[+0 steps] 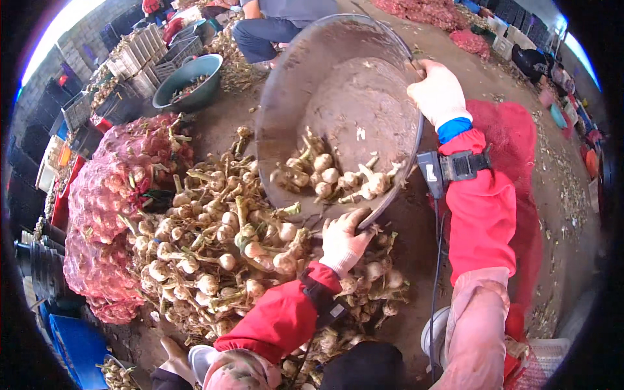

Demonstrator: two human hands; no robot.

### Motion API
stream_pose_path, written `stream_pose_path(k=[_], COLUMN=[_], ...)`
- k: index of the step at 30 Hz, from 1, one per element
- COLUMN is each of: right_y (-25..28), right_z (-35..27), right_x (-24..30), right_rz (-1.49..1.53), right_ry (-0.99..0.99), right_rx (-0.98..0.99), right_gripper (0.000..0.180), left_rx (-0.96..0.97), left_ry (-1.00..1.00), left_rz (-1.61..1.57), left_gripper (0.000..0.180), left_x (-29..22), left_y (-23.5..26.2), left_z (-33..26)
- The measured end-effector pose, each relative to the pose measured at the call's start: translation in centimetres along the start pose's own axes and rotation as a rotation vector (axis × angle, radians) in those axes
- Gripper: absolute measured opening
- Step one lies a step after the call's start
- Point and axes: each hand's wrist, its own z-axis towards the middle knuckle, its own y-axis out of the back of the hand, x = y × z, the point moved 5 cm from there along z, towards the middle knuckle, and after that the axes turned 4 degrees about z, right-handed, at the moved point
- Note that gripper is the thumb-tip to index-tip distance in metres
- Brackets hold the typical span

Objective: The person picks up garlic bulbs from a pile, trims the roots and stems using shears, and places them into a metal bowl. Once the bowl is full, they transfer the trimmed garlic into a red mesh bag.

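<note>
A large, dirt-coated round basin is tilted up over the garlic pile, its inside facing me. Several garlic bulbs with stems lie gathered along its lower wall. My right hand, in a pale glove, is closed round the rim at the right. Gloved too, my left hand grips the rim at the bottom. Below and to the left spreads a heap of garlic with stems and roots on; part of it is hidden behind my left arm.
A full red mesh sack stands left of the heap. Another red mesh sack lies flat beyond my right arm. Further off are a green tub, stacked crates and a seated person's leg. A white bucket stands near me.
</note>
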Motion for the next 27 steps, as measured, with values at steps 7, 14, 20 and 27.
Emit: stream_pose_path(k=[7,14,20,27], right_y=[-3.8,-6.5,-8.4,-3.2], right_z=[-7.5,-21.4,-32.4,-34.4], right_x=[-12.7,-28.8,-35.0,-36.6], right_rz=[0.05,0.215,0.766,0.618], right_ry=[-0.17,-0.554,-0.964,-0.923], right_rx=[-0.014,-0.064,-0.255,-0.182], right_gripper=[0.042,0.042,0.034,0.033], left_rx=[0.146,0.418,0.533,0.68], left_ry=[-0.244,-0.322,-0.428,-0.353], left_rz=[0.251,0.58,0.766,0.725], left_gripper=[0.044,0.041,0.025,0.04], left_x=[2.9,2.7,0.7,-3.4], left_y=[-5.7,-9.5,-11.6,-13.8], left_z=[-0.1,-0.5,-0.8,-8.0])
